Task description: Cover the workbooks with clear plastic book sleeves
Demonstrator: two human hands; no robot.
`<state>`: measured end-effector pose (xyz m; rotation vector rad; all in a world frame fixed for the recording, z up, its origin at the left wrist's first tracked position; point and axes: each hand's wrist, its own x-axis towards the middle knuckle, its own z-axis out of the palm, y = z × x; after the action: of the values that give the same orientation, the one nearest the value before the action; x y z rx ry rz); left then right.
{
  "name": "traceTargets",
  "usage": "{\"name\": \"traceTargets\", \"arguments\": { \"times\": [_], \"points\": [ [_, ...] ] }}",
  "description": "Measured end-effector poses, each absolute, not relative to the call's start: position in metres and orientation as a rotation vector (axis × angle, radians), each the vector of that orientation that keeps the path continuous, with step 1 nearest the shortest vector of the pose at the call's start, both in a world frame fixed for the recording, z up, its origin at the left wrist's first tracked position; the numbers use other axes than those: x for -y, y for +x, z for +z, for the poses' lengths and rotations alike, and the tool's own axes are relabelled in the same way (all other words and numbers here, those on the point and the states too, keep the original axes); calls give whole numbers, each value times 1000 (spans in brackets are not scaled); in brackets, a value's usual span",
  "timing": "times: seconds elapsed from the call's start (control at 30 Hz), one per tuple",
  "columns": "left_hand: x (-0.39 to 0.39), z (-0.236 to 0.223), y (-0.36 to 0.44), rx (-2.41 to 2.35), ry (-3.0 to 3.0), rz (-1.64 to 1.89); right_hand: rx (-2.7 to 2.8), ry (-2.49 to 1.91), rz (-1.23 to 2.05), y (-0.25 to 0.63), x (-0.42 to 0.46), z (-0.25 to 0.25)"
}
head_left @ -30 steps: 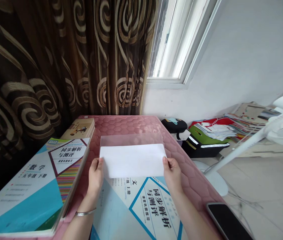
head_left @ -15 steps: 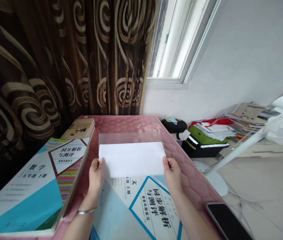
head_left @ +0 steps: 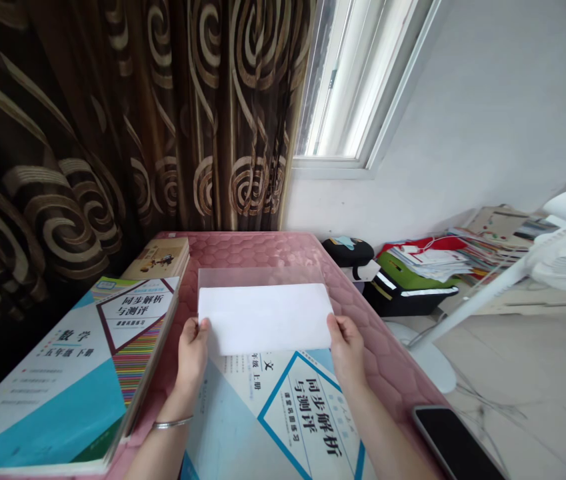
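Observation:
A workbook (head_left: 233, 420) with a light blue and white cover lies in front of me on the pink padded table. Across its far end runs a white paper strip (head_left: 265, 320), and a clear plastic sheet (head_left: 260, 277) sticks out beyond that. My left hand (head_left: 193, 353), with a silver bangle at the wrist, is closed on the strip's left edge, thumb on top. On the opposite edge my right hand (head_left: 347, 350) pinches in the same way. How strip, plastic and workbook are joined I cannot tell.
At left is a stack of workbooks (head_left: 77, 380), with a brown box-like item (head_left: 157, 259) behind. A phone (head_left: 455, 440) lies at the right edge. A white fan (head_left: 483, 297) stands on the floor beside a black-and-green bag (head_left: 413, 277). A patterned curtain (head_left: 163, 113) hangs at the back left.
Almost nothing differs. The white strip and my right hand have shifted very slightly to the right; both hands keep their hold on its edges.

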<state>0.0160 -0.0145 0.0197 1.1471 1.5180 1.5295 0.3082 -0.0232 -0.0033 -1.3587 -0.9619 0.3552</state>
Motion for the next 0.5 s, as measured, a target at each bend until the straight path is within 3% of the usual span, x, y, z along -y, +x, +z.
{"name": "traceTargets", "arguments": {
  "times": [0.5],
  "points": [
    [15, 22, 18, -1470, 1118, 1573, 936, -1412, 409, 309, 20, -9]
  ]
}}
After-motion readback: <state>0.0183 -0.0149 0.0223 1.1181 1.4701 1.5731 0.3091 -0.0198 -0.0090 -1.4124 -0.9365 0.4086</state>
